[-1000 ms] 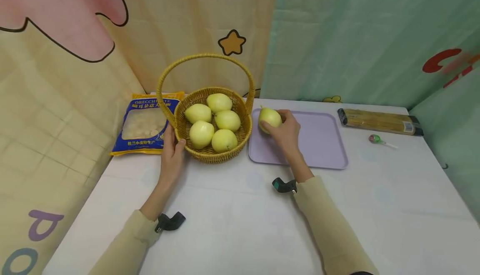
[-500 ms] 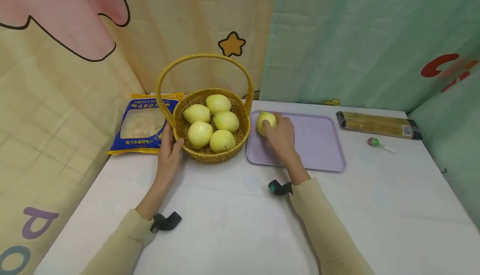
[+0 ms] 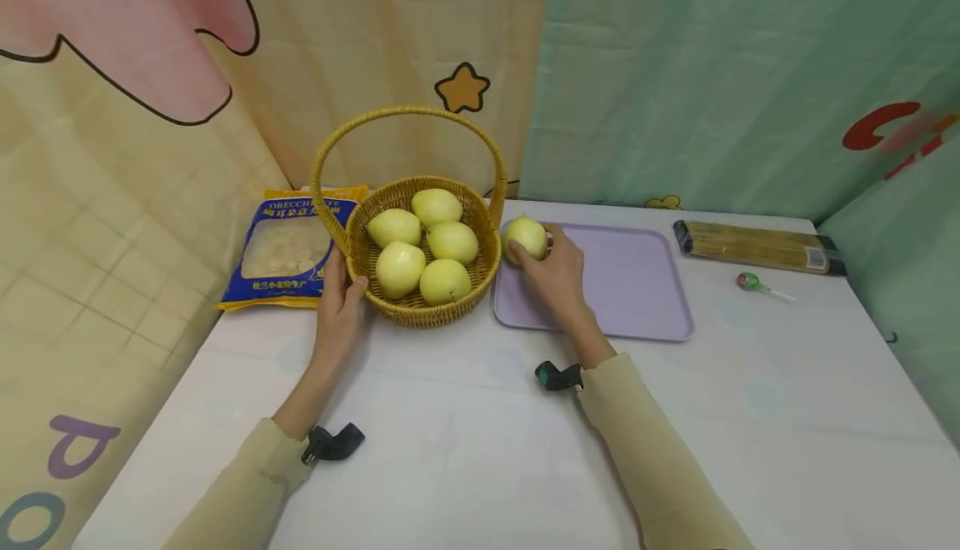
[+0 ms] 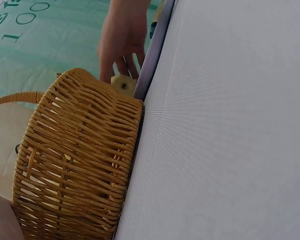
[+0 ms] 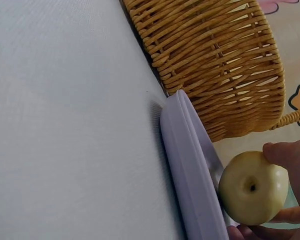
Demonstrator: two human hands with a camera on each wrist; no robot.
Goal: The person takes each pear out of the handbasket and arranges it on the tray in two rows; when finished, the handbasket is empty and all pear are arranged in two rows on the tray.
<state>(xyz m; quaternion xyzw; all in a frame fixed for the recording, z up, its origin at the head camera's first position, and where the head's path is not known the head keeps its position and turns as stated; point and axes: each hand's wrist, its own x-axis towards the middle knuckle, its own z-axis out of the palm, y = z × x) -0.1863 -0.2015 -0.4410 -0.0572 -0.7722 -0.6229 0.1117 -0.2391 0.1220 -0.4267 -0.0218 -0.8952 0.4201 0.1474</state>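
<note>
In the head view, a pale green-yellow pear (image 3: 525, 238) is held between the thumb and fingers of my right hand (image 3: 561, 271). It is at the left end of the lilac tray (image 3: 637, 283); whether it touches the tray I cannot tell. The right wrist view shows the dimpled end of the pear (image 5: 262, 200) close behind the tray's rim (image 5: 182, 150). A round wicker basket (image 3: 427, 317) with a tall handle stands left of the tray and contains several pears (image 3: 401, 269). My left hand (image 3: 339, 312) rests against the basket's left side, fingers extended along the wall.
Left of the basket lies a blue and yellow bag of orecchiette pasta (image 3: 281, 254), partly behind it. On the far right are a long packet of thin tan strands (image 3: 750, 247) and a lollipop (image 3: 750, 282). Curtains (image 3: 675, 75) hang behind the white table (image 3: 465, 450).
My right hand and the pear dipped slightly, then rose, and are now a little further left, nearer the basket. My left hand keeps its place at the basket.
</note>
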